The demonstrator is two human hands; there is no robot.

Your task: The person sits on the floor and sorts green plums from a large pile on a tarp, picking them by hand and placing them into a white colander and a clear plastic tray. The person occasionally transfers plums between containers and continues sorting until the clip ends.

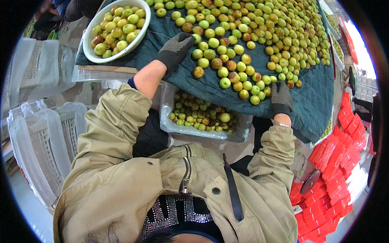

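Green and brown jujube-like fruits (281,36) lie loose across a dark quilted cloth (313,88) on the table before me. My left hand (177,48), in a dark knit glove, is over the cloth with its fingertips at a green fruit (197,38) on the edge of the spread. Near the table's front edge, my gloved right hand (281,94) rests by the fruits, fingers pointing away from me and fingertips beside a brownish one (267,91). Whether either hand grips a fruit is hidden. A white plastic basket (87,45) of similar fruits stands left of my left hand.
Below the table edge sits a plastic-lined crate (194,133) holding more fruits. White crates draped with plastic film (45,133) stand to the left. Red bundles (331,170) and a dark round seat (310,181) are at right. Another person (82,9) is partly visible at upper left.
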